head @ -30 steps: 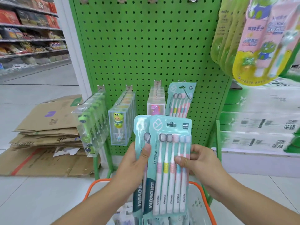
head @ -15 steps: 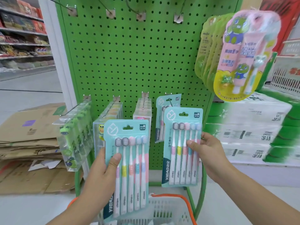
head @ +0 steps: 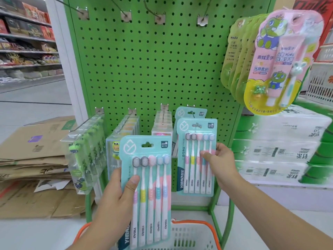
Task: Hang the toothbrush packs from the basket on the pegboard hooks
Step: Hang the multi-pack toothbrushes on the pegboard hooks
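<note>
The green pegboard (head: 153, 69) fills the view, a white basket (head: 183, 237) with orange rim at 6 o'clock below it. On the lower row, the rightmost hook (head: 195, 120) already carries one teal toothbrush pack (head: 191, 112).

The right hand (head: 221, 163), thumb across the front and fingers behind, has its grip closed on a second pack (head: 195, 157). That pack stands upright, long axis 12 to 6, its hang slot at 12 o'clock from the grip and right at the hook's tip. This looks like the nearer hand for threading.

The left hand (head: 119, 192) pinches a third pack (head: 149, 192) upright, lower and towards 7 o'clock, well apart from any hook.
</note>
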